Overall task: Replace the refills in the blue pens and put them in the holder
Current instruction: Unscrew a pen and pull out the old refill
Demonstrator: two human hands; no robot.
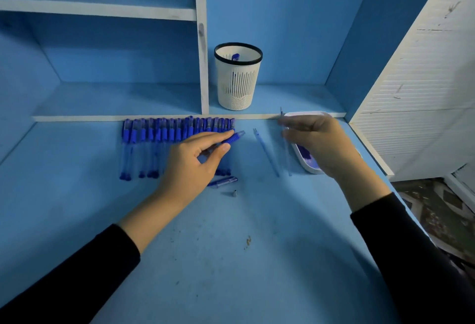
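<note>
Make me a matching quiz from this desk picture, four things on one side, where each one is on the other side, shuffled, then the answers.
1 pen holder
2 pen barrel
3 loose refill
4 metal tip

A gripped in the left hand
B on the desk, between pen barrel and white tray
C upright on the back shelf
D on the desk, nearest the person

Pairs: 1-C, 2-A, 3-B, 4-D
</note>
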